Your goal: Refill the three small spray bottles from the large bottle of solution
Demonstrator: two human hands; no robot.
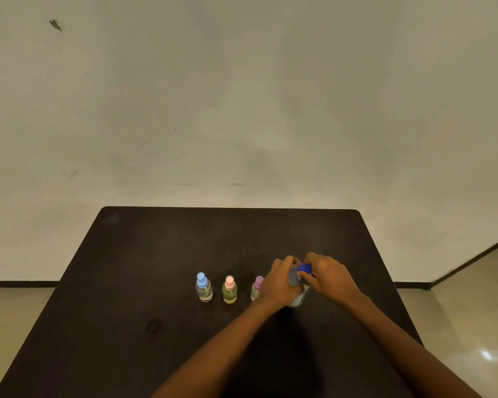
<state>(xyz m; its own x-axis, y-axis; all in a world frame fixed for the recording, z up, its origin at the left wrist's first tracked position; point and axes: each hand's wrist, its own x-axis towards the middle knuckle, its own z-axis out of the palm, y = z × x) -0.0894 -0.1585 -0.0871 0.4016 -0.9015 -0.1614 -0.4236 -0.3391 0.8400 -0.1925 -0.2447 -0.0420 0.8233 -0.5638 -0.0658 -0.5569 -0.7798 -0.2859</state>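
"Reaching in from 6 o'clock, both forearms meet at the large clear plastic bottle (299, 297). Why two hands on it?"

"One to steady, one to turn, I'd say. The left hand (279, 278) wraps its curled fingers round the bottle's shoulder, holding it upright on the dark matte table (156, 254). The right hand (327, 275) comes over from 3 o'clock, fingertips pinched round the round dark-blue screw cap (304, 268). It looks like the cap is being unscrewed so pouring can begin."

"What's inside?"

"Clear liquid, as far as I can see. The hands cover most of the bottle, so I can't tell the level."

"And the ones to be filled?"

"In a row at the big bottle's 9 o'clock, all upright with their spray tops on. Nearest, partly behind the left wrist, is the small purple-topped spray bottle (256, 290), with a greenish tint. Next is the small pink-topped spray bottle (229, 291), holding yellow-green liquid. Last is the small blue-topped spray bottle (204, 288), clear, perhaps with a little liquid at the bottom. They stand apart, probably so each can be picked out easily."

"Beyond them?"

"Bare tabletop towards 12 o'clock, then a plain pale wall (242, 96)."
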